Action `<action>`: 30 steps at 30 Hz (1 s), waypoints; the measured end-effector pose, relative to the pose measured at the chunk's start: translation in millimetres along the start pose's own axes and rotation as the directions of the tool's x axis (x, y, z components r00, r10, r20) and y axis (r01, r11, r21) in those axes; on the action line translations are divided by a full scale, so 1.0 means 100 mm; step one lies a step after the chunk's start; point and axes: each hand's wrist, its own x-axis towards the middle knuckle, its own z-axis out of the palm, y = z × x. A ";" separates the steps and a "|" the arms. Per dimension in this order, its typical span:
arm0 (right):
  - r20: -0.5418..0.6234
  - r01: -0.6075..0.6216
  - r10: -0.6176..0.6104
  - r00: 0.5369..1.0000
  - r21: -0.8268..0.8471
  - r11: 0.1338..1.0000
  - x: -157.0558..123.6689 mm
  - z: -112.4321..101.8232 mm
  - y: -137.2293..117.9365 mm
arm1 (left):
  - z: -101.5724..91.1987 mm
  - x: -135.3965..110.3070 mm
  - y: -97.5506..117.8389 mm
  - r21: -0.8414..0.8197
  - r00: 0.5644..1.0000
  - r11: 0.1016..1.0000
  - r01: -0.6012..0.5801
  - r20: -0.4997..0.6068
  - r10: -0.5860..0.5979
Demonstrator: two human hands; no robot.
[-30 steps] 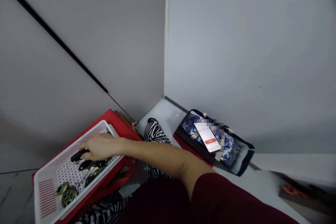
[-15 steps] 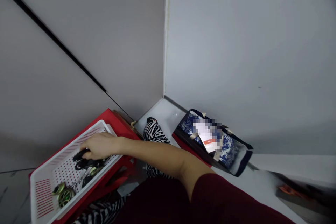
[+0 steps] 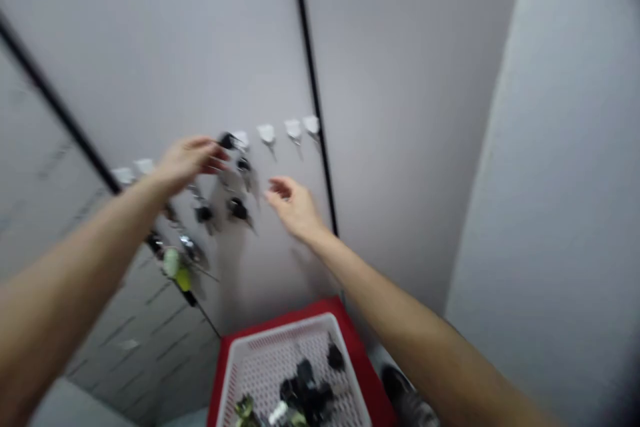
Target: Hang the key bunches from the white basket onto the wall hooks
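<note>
White hooks (image 3: 267,134) line the pale wall panel, and several carry bunches of keys. At one hook my left hand (image 3: 193,157) has its fingertips closed on a black-headed key (image 3: 227,141). Below it, on the same bunch, another black-headed key (image 3: 243,165) dangles. Lower down hangs a further dark key (image 3: 237,208). My right hand (image 3: 295,207) is raised just right of these keys, its fingers loosely curled and apart, with nothing visible in them. Motion blur hides fine detail.
Below stands a white perforated basket (image 3: 235,347) on a red surface (image 3: 337,310). Dark key bunches (image 3: 306,390) and greenish metal pieces (image 3: 245,407) lie in it. More keys with a yellow-green tag (image 3: 183,278) hang at left. A shoe (image 3: 395,380) shows at lower right.
The view has swung left and up from the corner to the hooks. My hand that was reaching into the basket is out of it, and both hands are now up by the hanging keys.
</note>
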 end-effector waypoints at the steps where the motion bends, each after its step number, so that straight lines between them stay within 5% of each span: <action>1: -0.083 0.021 -0.021 0.996 0.004 1.000 0.20 0.04 -0.11 | -0.18 0.01 -0.01 -0.052 0.999 0.998 -0.018 -0.032 0.017; 4: -0.130 0.028 -0.034 0.991 -0.044 0.999 0.57 0.23 -0.30 | -0.33 0.05 -0.09 -0.250 0.998 0.966 -0.061 -0.022 0.058; 8: -0.110 -0.075 0.072 0.991 -0.025 0.997 0.64 0.47 -0.24 | -0.14 0.05 -0.28 -0.335 0.998 0.941 -0.050 0.022 0.061; 11: -0.079 -0.150 0.153 0.985 0.037 0.988 0.62 0.49 -0.20 | 0.02 -0.03 -0.49 -0.218 0.975 0.973 -0.081 -0.219 0.033; 14: -0.058 -0.101 0.095 0.994 -0.118 0.988 0.67 0.40 -0.28 | 0.19 -0.14 -0.69 -0.067 0.885 0.998 0.017 -0.463 -0.046; 18: -0.105 -0.038 -0.010 0.994 -0.446 0.894 0.77 0.28 -0.52 | 0.35 -0.17 -0.76 -0.037 0.884 0.977 0.208 -0.422 -0.204; 21: -0.122 -0.062 -0.009 0.993 -0.567 0.821 0.81 0.23 -0.68 | 0.34 -0.11 -0.77 -0.076 0.902 0.972 0.222 -0.363 -0.235; 27: 0.127 -0.263 0.292 0.948 -0.200 0.944 0.86 0.12 -0.81 | 0.08 -0.01 -0.78 -0.451 0.913 0.892 -0.012 -0.369 -0.174; 30: 0.138 -0.328 0.339 0.931 -0.095 0.940 0.94 0.12 -0.85 | -0.15 0.07 -0.62 -0.550 0.888 0.825 -0.129 -0.434 -0.150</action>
